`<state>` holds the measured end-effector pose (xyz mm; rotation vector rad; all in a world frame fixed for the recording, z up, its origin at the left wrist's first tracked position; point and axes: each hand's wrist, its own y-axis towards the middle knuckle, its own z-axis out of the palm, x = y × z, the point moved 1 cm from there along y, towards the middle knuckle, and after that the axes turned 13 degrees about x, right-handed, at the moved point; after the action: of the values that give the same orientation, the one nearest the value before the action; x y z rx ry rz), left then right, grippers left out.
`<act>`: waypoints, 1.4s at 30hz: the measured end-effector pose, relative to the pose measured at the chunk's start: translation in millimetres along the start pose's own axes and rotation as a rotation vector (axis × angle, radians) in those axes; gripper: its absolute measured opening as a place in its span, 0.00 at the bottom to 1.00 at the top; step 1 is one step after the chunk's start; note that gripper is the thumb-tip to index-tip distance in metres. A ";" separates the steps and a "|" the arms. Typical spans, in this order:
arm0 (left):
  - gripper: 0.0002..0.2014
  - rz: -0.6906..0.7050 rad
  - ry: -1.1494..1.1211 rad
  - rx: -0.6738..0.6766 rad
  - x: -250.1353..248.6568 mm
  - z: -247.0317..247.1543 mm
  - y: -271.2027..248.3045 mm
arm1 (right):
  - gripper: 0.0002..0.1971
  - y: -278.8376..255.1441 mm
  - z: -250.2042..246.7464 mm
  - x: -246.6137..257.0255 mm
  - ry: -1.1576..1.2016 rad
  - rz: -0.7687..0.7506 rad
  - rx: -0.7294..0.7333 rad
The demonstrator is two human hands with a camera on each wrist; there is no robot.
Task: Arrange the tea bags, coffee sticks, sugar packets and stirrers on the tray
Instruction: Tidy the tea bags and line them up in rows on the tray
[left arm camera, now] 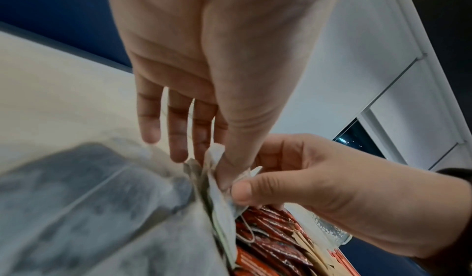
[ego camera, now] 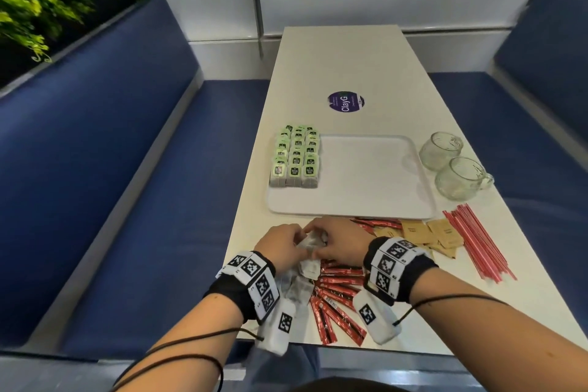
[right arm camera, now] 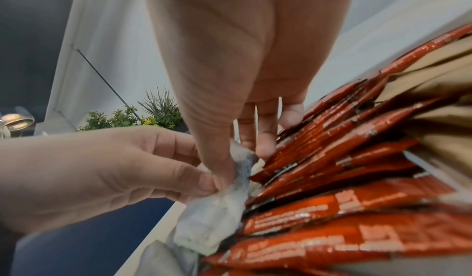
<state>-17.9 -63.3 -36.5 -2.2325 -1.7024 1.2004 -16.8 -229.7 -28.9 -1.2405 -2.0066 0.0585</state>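
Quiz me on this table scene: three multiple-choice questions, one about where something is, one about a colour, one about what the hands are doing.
1. Where are the tagged tea bags lined up?
A. Left side of the tray
B. Inside a glass cup
C. On the bench

2. What colour are the stirrers?
A. Green
B. Red
C. Blue

3. What are the two hands doing?
A. Resting flat on the table
B. Lifting the tray
C. Pinching a loose tea bag together

Answers: 1 A, the rows sit on the tray's left part. 2 B, red sticks lie at the right. 3 C, the left hand and right hand both pinch it.
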 end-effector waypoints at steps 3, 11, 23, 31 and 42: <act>0.06 0.039 -0.070 -0.080 -1.5 -3.8 -1.6 | 0.19 0.1 -4.5 1.1 0.061 0.003 -0.064; 0.21 0.078 -0.854 -0.193 -14.6 -29.7 -3.0 | 0.16 -7.7 -37.4 -0.6 0.540 0.015 -0.400; 0.13 0.158 -1.365 -0.073 -53.3 -23.8 3.4 | 0.14 -9.8 -41.9 5.7 0.863 -0.009 -0.404; 0.12 0.039 -1.319 -0.095 -52.4 -30.0 4.3 | 0.09 -11.2 -48.9 -10.5 0.610 0.137 -0.594; 0.12 0.066 -0.684 -0.292 -56.6 -33.2 11.2 | 0.07 2.6 -43.1 8.9 0.308 0.022 -0.561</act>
<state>7.5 -103.2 10.4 -2.1811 -2.1520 2.0224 9.8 -235.8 5.7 -1.5005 -1.7890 -0.6870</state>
